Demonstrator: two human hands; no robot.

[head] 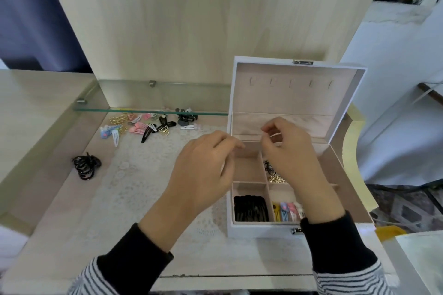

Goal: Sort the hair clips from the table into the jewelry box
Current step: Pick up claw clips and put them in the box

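Note:
The white jewelry box stands open at the right, its lid upright. Black clips fill its front-left compartment and coloured snap clips the one beside it. Black and gold pieces lie further back. My right hand hovers over the back of the box, fingertips pinched on a thin pale hair clip. My left hand hangs at the box's left wall with its fingers curled down, and what is under them is hidden. A loose pile of hair clips lies on the table at the far left.
A bunch of black hair ties lies on the table at the left. A glass shelf juts out low over the back of the clip pile. A lace mat covers the tabletop. Wooden panels close off the back and the left.

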